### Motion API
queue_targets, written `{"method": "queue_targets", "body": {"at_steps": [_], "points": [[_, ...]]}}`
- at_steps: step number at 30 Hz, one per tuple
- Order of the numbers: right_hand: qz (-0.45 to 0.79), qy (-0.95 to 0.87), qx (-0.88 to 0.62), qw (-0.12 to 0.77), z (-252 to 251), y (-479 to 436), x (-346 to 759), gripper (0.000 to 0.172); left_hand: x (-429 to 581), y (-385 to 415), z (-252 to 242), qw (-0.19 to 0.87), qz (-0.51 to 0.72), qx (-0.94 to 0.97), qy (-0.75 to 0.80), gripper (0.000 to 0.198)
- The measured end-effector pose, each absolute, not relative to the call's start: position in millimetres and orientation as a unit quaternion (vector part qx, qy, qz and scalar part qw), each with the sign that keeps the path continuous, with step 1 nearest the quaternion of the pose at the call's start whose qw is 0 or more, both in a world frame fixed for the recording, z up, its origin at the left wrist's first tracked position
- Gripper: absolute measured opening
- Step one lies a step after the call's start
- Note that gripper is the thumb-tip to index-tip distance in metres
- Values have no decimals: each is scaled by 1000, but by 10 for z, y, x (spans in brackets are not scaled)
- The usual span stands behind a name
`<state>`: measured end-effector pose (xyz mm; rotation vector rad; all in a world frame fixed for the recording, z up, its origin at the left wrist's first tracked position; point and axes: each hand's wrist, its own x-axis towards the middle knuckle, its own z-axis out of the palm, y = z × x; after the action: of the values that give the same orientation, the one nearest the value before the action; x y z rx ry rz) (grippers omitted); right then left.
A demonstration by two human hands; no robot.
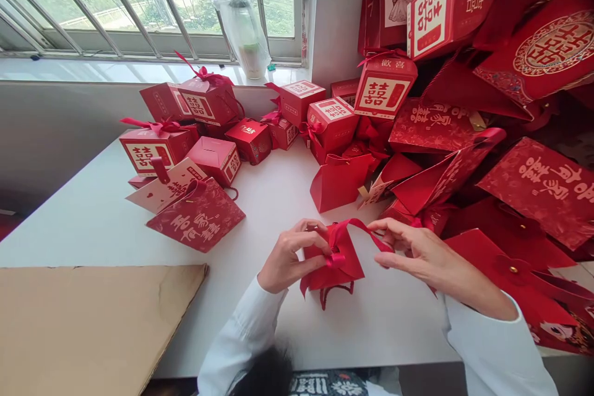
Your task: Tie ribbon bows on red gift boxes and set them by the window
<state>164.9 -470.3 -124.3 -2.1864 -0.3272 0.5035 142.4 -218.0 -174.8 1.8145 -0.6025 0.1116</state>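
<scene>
While left hand (296,252) arches over red box (351,258), right hand (414,252) angled inward, each grip pinching ribbon (369,234)

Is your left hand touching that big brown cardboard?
Apart: the head view plainly shows white tabletop between the left hand and the cardboard.

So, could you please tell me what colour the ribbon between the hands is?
The ribbon is bright pinkish red, shown in the head view.
</scene>
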Motion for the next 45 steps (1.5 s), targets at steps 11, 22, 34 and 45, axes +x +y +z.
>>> {"method": "queue_targets", "body": {"at_steps": [11, 22, 34, 45], "points": [[297, -118, -670, 670, -1612, -4531, 1907, 46, 1408, -2210, -1706, 561, 37, 787, -256, 5], [279, -169, -794, 513, -1395, -4359, 1990, 38, 1408, -2253, -1649, 547, 20, 799, -247, 6], [131, -251, -869, 405, -1129, -4224, 2038, 9, 1378, -2313, -1565, 529, 3, 826, -192, 10], [-109, -381, -906, 149, -997, -3841, 1678, 21, 1318, -2477, -1554, 504, 31, 858, -95, 8]]}}
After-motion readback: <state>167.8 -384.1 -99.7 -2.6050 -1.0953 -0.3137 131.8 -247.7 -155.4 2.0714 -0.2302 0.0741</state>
